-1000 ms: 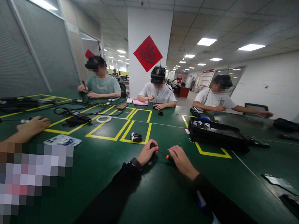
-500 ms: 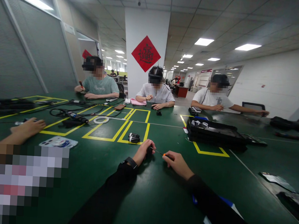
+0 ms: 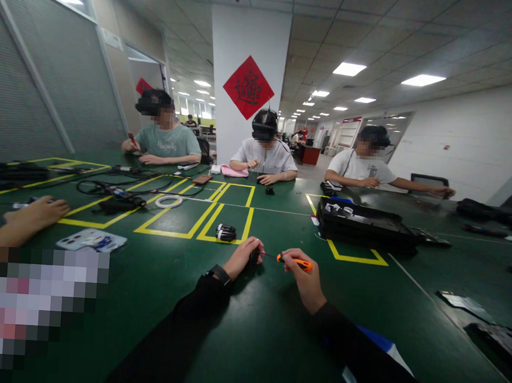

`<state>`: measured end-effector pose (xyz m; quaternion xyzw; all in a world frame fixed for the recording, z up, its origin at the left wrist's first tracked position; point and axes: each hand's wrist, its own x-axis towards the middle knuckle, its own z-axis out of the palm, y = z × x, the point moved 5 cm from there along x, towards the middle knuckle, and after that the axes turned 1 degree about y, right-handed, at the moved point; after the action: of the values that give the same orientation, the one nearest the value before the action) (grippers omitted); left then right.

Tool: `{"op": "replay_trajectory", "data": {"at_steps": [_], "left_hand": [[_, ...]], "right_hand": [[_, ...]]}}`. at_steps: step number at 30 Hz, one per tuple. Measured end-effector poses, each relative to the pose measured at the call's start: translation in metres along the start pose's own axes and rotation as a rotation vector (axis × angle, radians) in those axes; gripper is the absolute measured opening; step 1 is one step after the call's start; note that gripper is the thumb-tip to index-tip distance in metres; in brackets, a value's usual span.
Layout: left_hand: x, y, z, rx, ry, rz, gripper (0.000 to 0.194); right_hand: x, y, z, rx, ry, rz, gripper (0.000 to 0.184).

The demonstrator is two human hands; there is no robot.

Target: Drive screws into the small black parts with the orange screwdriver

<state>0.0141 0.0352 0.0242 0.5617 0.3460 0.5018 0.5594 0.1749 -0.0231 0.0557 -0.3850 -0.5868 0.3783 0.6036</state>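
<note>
My left hand (image 3: 240, 259) is closed round a small black object (image 3: 254, 258), mostly covered by the fingers, so its kind does not show. In my right hand (image 3: 309, 282) is a screwdriver (image 3: 305, 265) with an orange and black handle. Its thin shaft points left and reaches the side of the black object; whether the tip touches it I cannot tell. Just beyond my left hand, a few black cylinders with white bands (image 3: 226, 232) lie together on the green table (image 3: 269, 331).
A black tray (image 3: 362, 221) with small white pieces stands at the right. A phone (image 3: 91, 240) and a co-worker's hand (image 3: 41, 216) are at the left, with cables (image 3: 112, 191) behind. Blue-and-white packaging (image 3: 377, 340) lies under my right forearm. Several people sit around the table.
My right hand has turned and shifted slightly up, so the screwdriver's orange handle now shows. My left hand keeps its hold on the black object. The view has shifted slightly.
</note>
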Motion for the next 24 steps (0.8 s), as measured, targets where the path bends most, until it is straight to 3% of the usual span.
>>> {"op": "replay_trajectory", "data": {"at_steps": [6,12,18,24], "left_hand": [[-0.001,0.0,0.002,-0.012,-0.028,-0.017,0.036],[0.0,-0.001,0.001,-0.022,-0.021,-0.023,0.038],[0.0,-0.002,0.0,-0.029,-0.008,-0.009,0.038],[0.001,-0.003,0.0,-0.018,0.0,-0.027,0.039]], "right_hand": [[-0.009,-0.01,0.006,-0.117,-0.099,-0.008,0.014],[-0.01,-0.02,0.007,-0.233,-0.103,-0.204,0.005],[-0.01,-0.008,0.008,-0.121,-0.135,-0.015,0.016],[-0.009,0.002,0.007,-0.052,-0.117,0.009,0.013]]}}
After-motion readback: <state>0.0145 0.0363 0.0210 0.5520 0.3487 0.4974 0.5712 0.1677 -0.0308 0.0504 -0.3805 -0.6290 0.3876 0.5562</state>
